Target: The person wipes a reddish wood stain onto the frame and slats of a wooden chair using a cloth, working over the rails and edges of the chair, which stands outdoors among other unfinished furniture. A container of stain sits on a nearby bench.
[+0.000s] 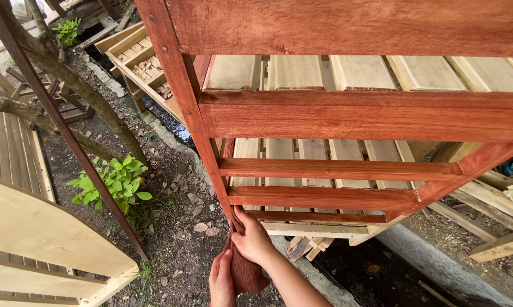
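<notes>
Plywood panel (35, 233), pale and unstained, stands at 8 o'clock. Your left hand (221, 281) pinches the lower end of the reddish-brown stain rag (244, 272) at 6 o'clock. Your right hand (253, 239) presses that rag against the red-stained wooden frame's (347, 116) upright post. Rails look coated; the pale bottom rail (316, 229) at 5 o'clock remains bare.

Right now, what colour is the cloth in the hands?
Dark reddish-brown cloth, much like the stained frame; seen in the head view.
</notes>
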A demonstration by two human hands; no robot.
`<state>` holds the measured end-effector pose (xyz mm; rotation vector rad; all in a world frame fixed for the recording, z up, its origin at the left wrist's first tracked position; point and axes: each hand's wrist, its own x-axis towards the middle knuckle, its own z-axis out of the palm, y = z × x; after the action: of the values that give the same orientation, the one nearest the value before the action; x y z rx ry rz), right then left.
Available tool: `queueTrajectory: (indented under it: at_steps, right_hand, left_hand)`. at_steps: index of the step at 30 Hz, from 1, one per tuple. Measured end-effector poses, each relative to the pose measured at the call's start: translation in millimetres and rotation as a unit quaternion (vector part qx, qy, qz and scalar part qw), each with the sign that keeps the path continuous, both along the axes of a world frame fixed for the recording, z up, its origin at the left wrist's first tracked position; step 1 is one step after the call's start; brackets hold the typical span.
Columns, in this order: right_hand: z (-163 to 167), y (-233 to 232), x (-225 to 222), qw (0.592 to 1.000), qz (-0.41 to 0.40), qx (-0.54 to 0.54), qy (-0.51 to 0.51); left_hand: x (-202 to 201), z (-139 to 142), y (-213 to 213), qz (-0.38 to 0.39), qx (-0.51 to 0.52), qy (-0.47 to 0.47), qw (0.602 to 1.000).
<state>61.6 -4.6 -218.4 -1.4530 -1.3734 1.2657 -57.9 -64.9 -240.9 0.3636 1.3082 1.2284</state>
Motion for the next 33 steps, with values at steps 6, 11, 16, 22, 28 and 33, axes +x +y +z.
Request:
queueTrajectory:
  at_steps: [6, 11, 16, 22, 28, 33]
  right_hand:
    - [23.2, -8.3, 1.3, 0.987, 0.02, -0.087, -0.135]
    - [40.1, -5.0, 9.0, 0.933, 0.075, -0.044, -0.348]
    - [38.2, 23.0, -6.6, 0.841, 0.166, -0.074, -0.51]
    - [32.9, 22.8, -7.5, 0.771, 0.209, -0.025, -0.601]
    - [35.6, -13.9, 20.8, 0.822, 0.203, -0.018, -0.532]
    - [22.6, -29.2, 38.1, 0.887, 0.142, -0.168, -0.406]
  left_hand:
    - [5.9, -6.2, -4.2, -0.002, -0.014, 0.0, 1.0]
    - [21.7, -9.1, -11.9, -0.057, -0.096, 0.001, 0.994]
    - [35.5, -1.2, -13.5, -0.086, -0.159, -0.091, 0.979]
    - [50.1, 7.0, -19.0, -0.071, -0.17, -0.218, 0.958]
    - [54.9, -6.9, -21.4, -0.091, -0.101, -0.296, 0.946]
    - [35.9, -19.5, -20.1, -0.056, -0.073, -0.128, 0.987]
